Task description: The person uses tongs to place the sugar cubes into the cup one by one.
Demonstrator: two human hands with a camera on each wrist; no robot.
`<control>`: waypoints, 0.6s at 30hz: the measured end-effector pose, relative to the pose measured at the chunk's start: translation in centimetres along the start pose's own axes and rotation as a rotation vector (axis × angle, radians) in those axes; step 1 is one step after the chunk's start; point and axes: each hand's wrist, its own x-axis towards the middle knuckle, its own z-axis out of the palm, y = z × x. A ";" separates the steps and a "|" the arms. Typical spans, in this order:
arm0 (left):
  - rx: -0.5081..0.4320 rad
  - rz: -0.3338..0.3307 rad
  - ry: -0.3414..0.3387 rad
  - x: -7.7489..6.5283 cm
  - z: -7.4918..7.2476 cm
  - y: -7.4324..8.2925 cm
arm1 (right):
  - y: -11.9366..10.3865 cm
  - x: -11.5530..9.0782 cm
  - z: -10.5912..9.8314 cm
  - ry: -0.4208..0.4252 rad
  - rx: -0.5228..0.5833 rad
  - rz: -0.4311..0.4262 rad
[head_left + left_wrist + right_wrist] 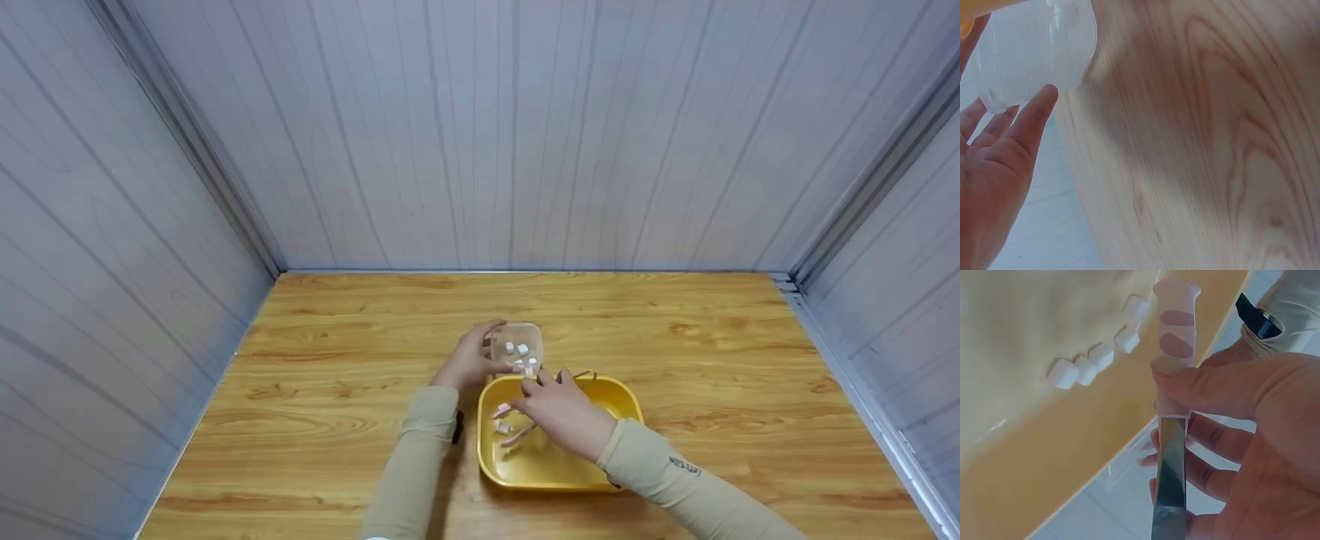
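Observation:
My left hand [471,360] grips a clear plastic box [517,334] by its left side, just beyond the yellow tray [555,480]. Several small white cubes [523,349] show inside the box. In the left wrist view, fingers curve around the clear box [1033,50]. Above the tray, my right hand [566,414] holds tongs [519,436] with pink ends and a metal body. The right wrist view has the thumb on one pink end of the tongs [1176,332]. Several white cubes [1064,374] lie in the tray beside it. No cube is visible between the ends.
A wood-grain table [337,420] lies under everything. Pale panel walls [480,150] stand behind it and on both sides. A dark band [1261,323] is on the left wrist, close to the tray's side.

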 end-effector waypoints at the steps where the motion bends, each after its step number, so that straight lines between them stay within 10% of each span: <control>1: 0.007 -0.004 -0.001 0.0 0.0 0.0 | -0.1 0.0 0.1 -0.002 -0.007 0.000; 18: 0.068 0.000 -0.009 -0.1 -0.2 -0.2 | -0.3 0.4 1.0 0.007 -0.069 -0.001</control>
